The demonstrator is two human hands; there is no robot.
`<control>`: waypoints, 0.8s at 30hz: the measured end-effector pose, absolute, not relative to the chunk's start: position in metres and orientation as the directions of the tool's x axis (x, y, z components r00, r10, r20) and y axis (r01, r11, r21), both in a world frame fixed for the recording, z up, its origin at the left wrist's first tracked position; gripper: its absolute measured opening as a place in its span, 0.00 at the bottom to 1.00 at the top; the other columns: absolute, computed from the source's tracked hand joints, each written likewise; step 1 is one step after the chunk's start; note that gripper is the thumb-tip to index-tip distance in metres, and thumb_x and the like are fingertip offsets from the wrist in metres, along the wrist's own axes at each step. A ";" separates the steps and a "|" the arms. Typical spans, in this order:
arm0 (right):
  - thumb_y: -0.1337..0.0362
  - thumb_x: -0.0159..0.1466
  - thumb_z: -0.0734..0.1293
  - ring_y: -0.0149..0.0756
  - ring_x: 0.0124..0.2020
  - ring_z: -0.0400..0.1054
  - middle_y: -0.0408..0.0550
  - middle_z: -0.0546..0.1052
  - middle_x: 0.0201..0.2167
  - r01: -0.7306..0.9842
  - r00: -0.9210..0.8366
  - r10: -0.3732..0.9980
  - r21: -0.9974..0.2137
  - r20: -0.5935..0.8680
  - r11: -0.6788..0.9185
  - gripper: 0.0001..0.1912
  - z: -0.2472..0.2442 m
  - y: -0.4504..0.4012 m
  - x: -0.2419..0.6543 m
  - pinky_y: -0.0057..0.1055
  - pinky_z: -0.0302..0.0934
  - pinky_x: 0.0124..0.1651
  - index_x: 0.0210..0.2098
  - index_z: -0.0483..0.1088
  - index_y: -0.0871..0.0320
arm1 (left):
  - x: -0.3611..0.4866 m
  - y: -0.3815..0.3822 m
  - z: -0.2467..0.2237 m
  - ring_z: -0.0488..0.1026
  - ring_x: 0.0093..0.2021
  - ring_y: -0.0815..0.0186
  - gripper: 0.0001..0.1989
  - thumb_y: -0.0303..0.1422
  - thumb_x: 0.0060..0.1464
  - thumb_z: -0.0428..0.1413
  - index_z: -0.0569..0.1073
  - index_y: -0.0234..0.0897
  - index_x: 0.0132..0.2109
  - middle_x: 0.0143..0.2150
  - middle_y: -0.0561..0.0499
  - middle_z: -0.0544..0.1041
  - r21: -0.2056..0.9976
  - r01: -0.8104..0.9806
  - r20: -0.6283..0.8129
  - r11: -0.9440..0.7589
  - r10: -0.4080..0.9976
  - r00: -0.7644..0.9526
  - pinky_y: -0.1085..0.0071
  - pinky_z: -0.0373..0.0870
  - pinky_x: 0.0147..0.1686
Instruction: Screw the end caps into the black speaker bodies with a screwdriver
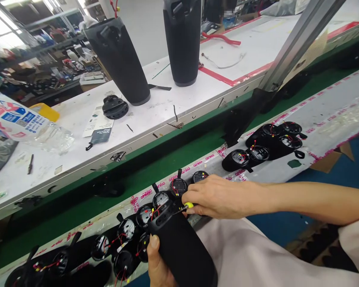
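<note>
Black speaker housing (pixel 185 251), near
Left hand (pixel 159 259): fingers clamped on it; right hand (pixel 211 195): fingers pinching a yellow-handled tool (pixel 189 205).

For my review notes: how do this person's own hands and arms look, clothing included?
The bare right hand and bare left hand show no gloves, rings or markings. The right wrist has no watch or bracelet; the left wrist is out of view. A pale pinkish-beige fabric sleeve leaves the right forearm uncovered.
</note>
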State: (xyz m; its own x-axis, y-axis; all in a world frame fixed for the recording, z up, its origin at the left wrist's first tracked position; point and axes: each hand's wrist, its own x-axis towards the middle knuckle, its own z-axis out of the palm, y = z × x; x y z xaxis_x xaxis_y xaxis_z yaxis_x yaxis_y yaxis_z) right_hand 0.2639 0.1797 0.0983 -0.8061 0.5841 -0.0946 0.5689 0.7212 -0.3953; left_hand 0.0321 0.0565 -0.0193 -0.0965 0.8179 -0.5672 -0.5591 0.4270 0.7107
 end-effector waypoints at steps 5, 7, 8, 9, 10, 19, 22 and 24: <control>0.52 0.83 0.63 0.37 0.32 0.73 0.47 0.80 0.36 0.482 -0.871 0.490 -0.229 -0.028 0.846 0.16 0.088 0.189 0.260 0.38 0.42 0.28 0.49 0.73 0.57 | 0.032 0.063 -0.026 0.85 0.52 0.45 0.44 0.70 0.59 0.54 0.77 0.47 0.70 0.57 0.40 0.87 0.684 -0.591 -0.578 0.428 0.812 -0.080 0.43 0.80 0.59; 0.53 0.83 0.62 0.38 0.31 0.72 0.46 0.79 0.35 0.449 -0.891 0.453 -0.190 -0.022 0.873 0.15 0.087 0.190 0.257 0.39 0.41 0.28 0.49 0.73 0.57 | 0.033 0.063 -0.030 0.83 0.57 0.46 0.44 0.70 0.61 0.54 0.76 0.46 0.70 0.61 0.39 0.85 0.693 -0.602 -0.558 0.396 0.824 -0.101 0.43 0.78 0.60; 0.53 0.83 0.61 0.38 0.32 0.72 0.45 0.78 0.35 0.436 -0.898 0.439 -0.179 -0.024 0.882 0.15 0.087 0.191 0.257 0.39 0.40 0.28 0.48 0.72 0.57 | 0.034 0.063 -0.031 0.82 0.59 0.45 0.43 0.69 0.61 0.54 0.76 0.46 0.70 0.61 0.39 0.84 0.696 -0.608 -0.550 0.382 0.828 -0.110 0.43 0.78 0.61; 0.54 0.83 0.61 0.38 0.32 0.72 0.45 0.78 0.35 0.427 -0.903 0.429 -0.171 -0.027 0.888 0.15 0.088 0.191 0.256 0.39 0.40 0.28 0.48 0.72 0.57 | 0.034 0.062 -0.032 0.82 0.60 0.45 0.42 0.68 0.62 0.56 0.76 0.46 0.70 0.61 0.39 0.84 0.697 -0.614 -0.544 0.370 0.831 -0.116 0.43 0.77 0.61; 0.54 0.84 0.61 0.38 0.33 0.73 0.45 0.78 0.36 0.424 -0.905 0.424 -0.165 -0.033 0.891 0.14 0.089 0.192 0.255 0.39 0.40 0.29 0.48 0.71 0.57 | 0.033 0.062 -0.032 0.82 0.60 0.44 0.41 0.67 0.62 0.57 0.77 0.45 0.69 0.61 0.39 0.85 0.695 -0.622 -0.539 0.360 0.833 -0.120 0.42 0.77 0.61; 0.53 0.84 0.60 0.37 0.31 0.73 0.45 0.78 0.37 0.430 -0.903 0.417 -0.181 -0.106 0.885 0.16 0.093 0.194 0.254 0.39 0.40 0.28 0.49 0.72 0.57 | 0.030 0.060 -0.034 0.82 0.62 0.44 0.37 0.58 0.60 0.65 0.78 0.43 0.69 0.62 0.39 0.85 0.593 -0.721 -0.557 0.358 0.829 -0.047 0.43 0.78 0.62; 0.53 0.84 0.61 0.37 0.30 0.72 0.46 0.78 0.36 0.427 -0.904 0.410 -0.192 -0.119 0.884 0.15 0.094 0.195 0.254 0.38 0.39 0.27 0.49 0.72 0.57 | 0.030 0.061 -0.032 0.81 0.62 0.42 0.34 0.53 0.60 0.67 0.78 0.42 0.68 0.63 0.40 0.84 0.561 -0.745 -0.559 0.360 0.829 -0.019 0.42 0.79 0.62; 0.54 0.83 0.61 0.37 0.29 0.71 0.46 0.79 0.36 0.431 -0.902 0.410 -0.194 -0.138 0.881 0.14 0.095 0.194 0.255 0.38 0.39 0.27 0.48 0.72 0.57 | 0.031 0.062 -0.029 0.81 0.62 0.44 0.32 0.50 0.63 0.66 0.77 0.41 0.68 0.65 0.39 0.83 0.550 -0.756 -0.558 0.355 0.830 -0.016 0.41 0.79 0.62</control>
State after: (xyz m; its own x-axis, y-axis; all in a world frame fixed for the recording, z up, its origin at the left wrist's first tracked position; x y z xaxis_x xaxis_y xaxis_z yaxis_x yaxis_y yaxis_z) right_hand 0.2547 0.1944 0.0953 -0.9015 0.4101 -0.1381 0.4307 0.8814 -0.1940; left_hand 0.0306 0.0616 -0.0292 -0.0161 0.8298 -0.5578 -0.7560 0.3550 0.5499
